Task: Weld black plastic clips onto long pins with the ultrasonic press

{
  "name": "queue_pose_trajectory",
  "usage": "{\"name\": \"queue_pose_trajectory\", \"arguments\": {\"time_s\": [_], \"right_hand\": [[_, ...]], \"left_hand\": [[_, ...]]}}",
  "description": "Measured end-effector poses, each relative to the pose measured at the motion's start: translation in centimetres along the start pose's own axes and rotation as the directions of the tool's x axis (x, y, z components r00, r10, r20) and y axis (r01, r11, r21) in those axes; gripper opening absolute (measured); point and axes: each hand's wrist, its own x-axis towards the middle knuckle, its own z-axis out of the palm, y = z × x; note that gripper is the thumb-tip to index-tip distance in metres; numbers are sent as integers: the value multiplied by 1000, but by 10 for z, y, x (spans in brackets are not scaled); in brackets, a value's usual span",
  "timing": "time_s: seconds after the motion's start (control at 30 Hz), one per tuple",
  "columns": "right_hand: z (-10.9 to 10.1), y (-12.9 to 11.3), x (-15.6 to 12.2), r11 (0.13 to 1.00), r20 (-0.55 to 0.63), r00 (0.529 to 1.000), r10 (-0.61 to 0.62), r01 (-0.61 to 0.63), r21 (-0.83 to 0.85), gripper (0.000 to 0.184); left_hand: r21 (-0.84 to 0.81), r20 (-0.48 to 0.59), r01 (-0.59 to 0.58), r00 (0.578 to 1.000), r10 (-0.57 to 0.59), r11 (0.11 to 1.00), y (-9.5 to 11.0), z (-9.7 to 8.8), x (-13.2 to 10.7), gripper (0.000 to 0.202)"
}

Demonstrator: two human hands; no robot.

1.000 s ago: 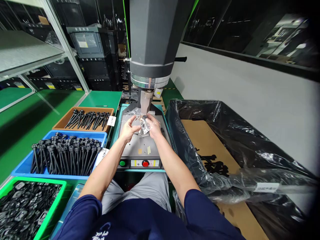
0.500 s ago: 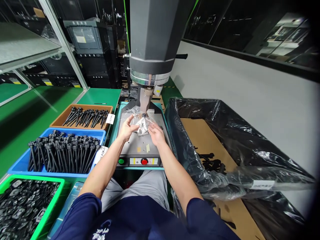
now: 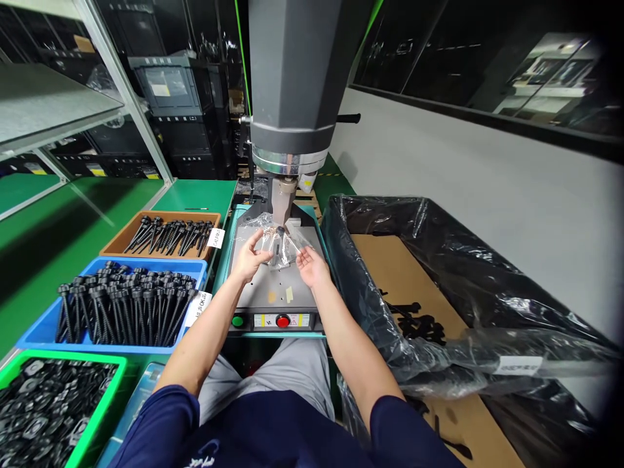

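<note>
A clear plastic bag (image 3: 277, 244) with a black bolt-like part inside stands on the grey machine plate (image 3: 273, 289), right under the press head's horn (image 3: 281, 198). My left hand (image 3: 251, 255) pinches the bag's left side with thumb and fingers. My right hand (image 3: 311, 265) hovers just right of the bag, palm up and fingers spread, holding nothing. The dark press head (image 3: 292, 78) hangs directly above.
Left of the machine are a brown tray (image 3: 121, 242) and a blue tray (image 3: 39, 328) of black bolts, and a green tray (image 3: 104, 396) of black square parts. A green button (image 3: 238, 320) and a red button (image 3: 282, 320) sit at the front. A bag-lined cardboard box (image 3: 390, 273) stands right.
My right hand has let go of the bag and drawn back to the right, opening. The left hand stays on the bag, which now stands more upright under the horn.
</note>
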Motion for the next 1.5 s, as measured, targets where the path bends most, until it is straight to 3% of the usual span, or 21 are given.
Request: {"name": "queue_pose_trajectory", "arguments": {"time_s": [0.4, 0.8, 0.87, 0.97, 1.07, 1.13, 1.2, 1.27, 1.33, 1.4, 1.5], "right_hand": [[-1, 1, -2, 1000, 39, 999, 14, -13, -14, 16], [-7, -2, -15, 990, 7, 994, 112, -111, -88, 37], [-12, -1, -19, 983, -13, 989, 147, -148, -112, 44], [-29, 3, -27, 966, -57, 985, 164, -172, -193, 48], [-58, 4, -39, 925, -31, 999, -35, 21, -379, 37], [-83, 3, -48, 775, 35, 952, -304, 268, -573, 32], [-110, 0, -56, 477, 141, 822, -552, 450, -754, 34], [-137, -1, -62, 149, 286, 674, -681, 511, -847, 34], [-162, 2, -66, -87, 402, 589, -701, 489, -868, 40], [-183, 10, -67, -186, 444, 601, -664, 442, -877, 52], [-206, 23, -65, -205, 434, 681, -591, 393, -896, 67]], "left_hand": [[15, 54, -44, 998, 43, 999, -1, -5, -3, 82], [55, -76, -85, 993, 89, 995, -5, -6, -18, 85], [37, -113, -69, 991, 73, 997, -4, -7, -24, 84], [-8, -251, -24, 968, 21, 1000, -5, -11, -37, 73], [-38, -410, 5, 912, -20, 999, -11, -22, -60, 56], [27, -498, -5, 867, 18, 1000, -17, -31, -81, 48], [155, -566, -15, 818, 102, 988, -26, -39, -105, 42], [318, -591, -13, 779, 209, 948, -35, -46, -129, 41], [508, -556, 9, 768, 320, 861, -47, -52, -149, 42], [651, -475, 38, 799, 368, 758, -61, -58, -164, 47], [723, -326, 18, 890, 319, 691, -82, -68, -175, 54]]}}
